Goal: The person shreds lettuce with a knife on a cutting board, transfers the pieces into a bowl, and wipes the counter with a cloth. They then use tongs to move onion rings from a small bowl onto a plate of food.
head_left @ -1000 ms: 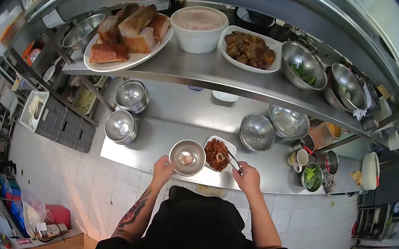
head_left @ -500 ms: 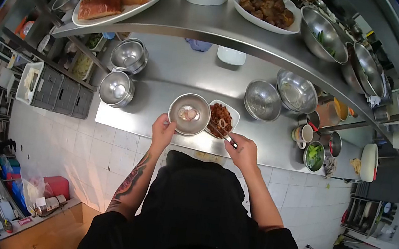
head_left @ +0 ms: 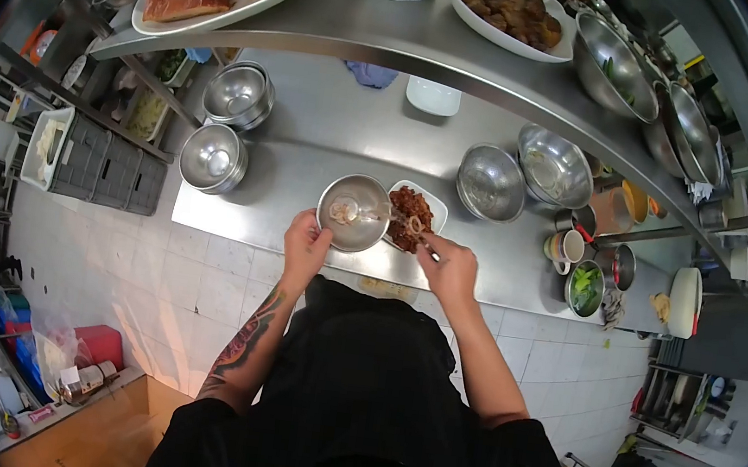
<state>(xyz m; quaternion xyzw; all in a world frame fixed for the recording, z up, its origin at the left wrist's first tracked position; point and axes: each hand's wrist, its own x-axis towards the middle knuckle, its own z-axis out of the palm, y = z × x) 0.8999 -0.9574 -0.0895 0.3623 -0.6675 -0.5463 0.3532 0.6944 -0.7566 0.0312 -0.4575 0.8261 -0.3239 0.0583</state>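
Note:
At the front of the steel counter, my left hand (head_left: 307,242) grips a metal bowl (head_left: 330,231) by its near left rim. A few pale, ring-like slices (head_left: 344,212) lie inside the bowl. My right hand (head_left: 450,269) is closed around the handle of metal tongs (head_left: 432,256), which point left toward the bowl and partly blur. Just right of the bowl sits a white dish (head_left: 438,209) heaped with reddish-brown cooked food (head_left: 409,206). A pale ring (head_left: 414,224) shows on top of that food, close to my right fingers.
Stacked metal bowls (head_left: 213,158) stand at left, beside a grey crate (head_left: 103,158). A perforated bowl (head_left: 491,183), a mug (head_left: 566,247) and a pot of greens (head_left: 585,288) are at right. Overhead, a steel shelf (head_left: 370,39) carries platters of meat (head_left: 188,1). A small white dish (head_left: 433,97) sits behind.
My right hand has shifted slightly left and up, bringing the tongs nearer the bowl. The pale slices in the bowl lie differently. The whole view has shifted a little.

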